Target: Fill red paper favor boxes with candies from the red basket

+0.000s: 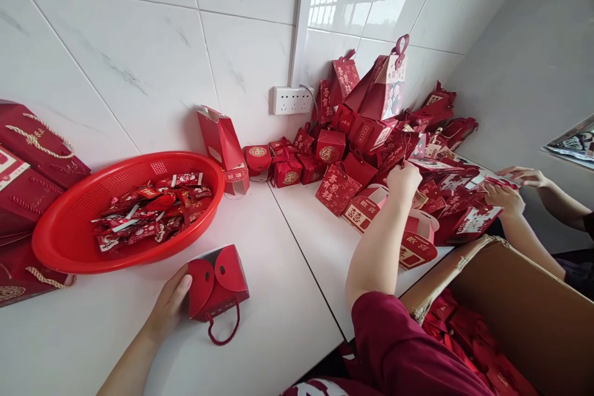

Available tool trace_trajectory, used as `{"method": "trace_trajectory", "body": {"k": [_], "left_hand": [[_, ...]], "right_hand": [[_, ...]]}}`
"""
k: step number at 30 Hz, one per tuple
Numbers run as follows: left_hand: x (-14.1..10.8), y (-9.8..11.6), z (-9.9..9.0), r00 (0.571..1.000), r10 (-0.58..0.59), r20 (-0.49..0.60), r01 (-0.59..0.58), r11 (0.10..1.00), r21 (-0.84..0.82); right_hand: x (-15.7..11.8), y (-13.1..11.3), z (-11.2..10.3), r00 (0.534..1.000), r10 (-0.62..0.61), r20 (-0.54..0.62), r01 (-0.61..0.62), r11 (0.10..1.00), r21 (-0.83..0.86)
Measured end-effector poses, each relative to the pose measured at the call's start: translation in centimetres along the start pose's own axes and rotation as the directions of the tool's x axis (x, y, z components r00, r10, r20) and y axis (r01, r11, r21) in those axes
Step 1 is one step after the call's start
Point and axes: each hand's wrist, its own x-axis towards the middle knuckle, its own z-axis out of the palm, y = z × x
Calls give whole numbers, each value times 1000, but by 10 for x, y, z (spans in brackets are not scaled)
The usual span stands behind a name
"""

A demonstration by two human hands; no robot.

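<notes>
My left hand (171,300) is at the lower left, its fingers and thumb gripping the left side of a small red box (219,281) with round flaps and a rope handle. The box rests on the white table (278,334). My right hand (404,180) reaches into the pile of red gift boxes on the right. Its fingers are pinched round a thin dark cord at the top of a red box (394,151). Below my right forearm are boxes with rounded flaps (417,244).
A red plastic basket (55,235) of wrapped sweets is at the left, beside red bags (34,192). Small boxes (286,168) line the wall under a socket strip (293,101). An open carton (520,284) is lower right. Another person's hands (508,195) work at the far right.
</notes>
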Motion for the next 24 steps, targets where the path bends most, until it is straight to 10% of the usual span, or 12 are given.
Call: {"method": "trace_trajectory", "body": {"k": [6, 14, 24], "left_hand": [[0, 4, 2, 1000, 5, 6, -5, 1000, -18], [-1, 2, 2, 999, 6, 41, -5, 999, -43], [-1, 3, 4, 998, 32, 62, -31, 999, -14]], "right_hand": [[-34, -9, -5, 968, 239, -77, -230, 967, 113], [-45, -25, -40, 985, 172, 1, -170, 972, 160], [-112, -36, -61, 892, 182, 413, -111, 975, -191]]}}
